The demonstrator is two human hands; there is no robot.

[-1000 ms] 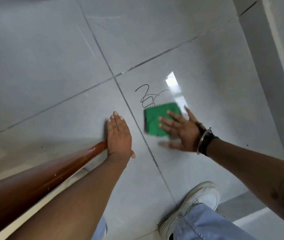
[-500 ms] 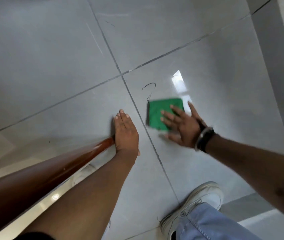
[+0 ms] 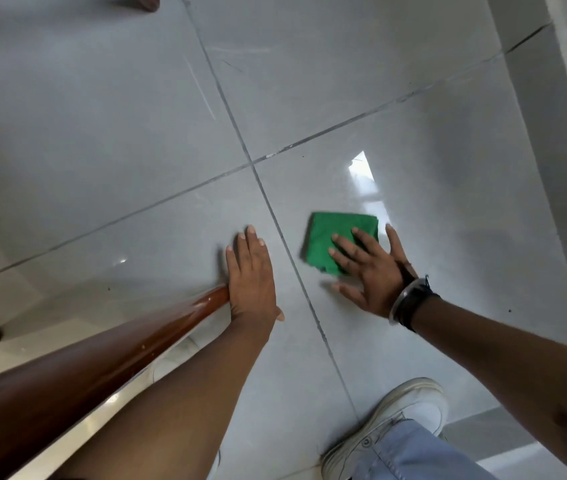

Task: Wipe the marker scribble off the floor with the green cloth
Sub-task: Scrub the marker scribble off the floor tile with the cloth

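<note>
Right hand [image 3: 368, 271] flat, fingers spread, palm down pressing green cloth [image 3: 337, 237] onto floor [image 3: 102, 116], right of centre frame. Fingers cover cloth's lower right part; thumb rests on tile below cloth. Dark band and metal bracelet [image 3: 410, 301] on that wrist. Left hand [image 3: 252, 278] open, flat on tile left of grout line [image 3: 295, 268], touching brown wooden pole [image 3: 95, 355] running to lower left. No marker scribble visible around cloth. White shoe [image 3: 392, 420] at bottom right.

The scene is seen from one head-worn wide-angle view only, aimed steeply down and forward at the tiled floor [image 3: 136, 133], close above outstretched arms.
</note>
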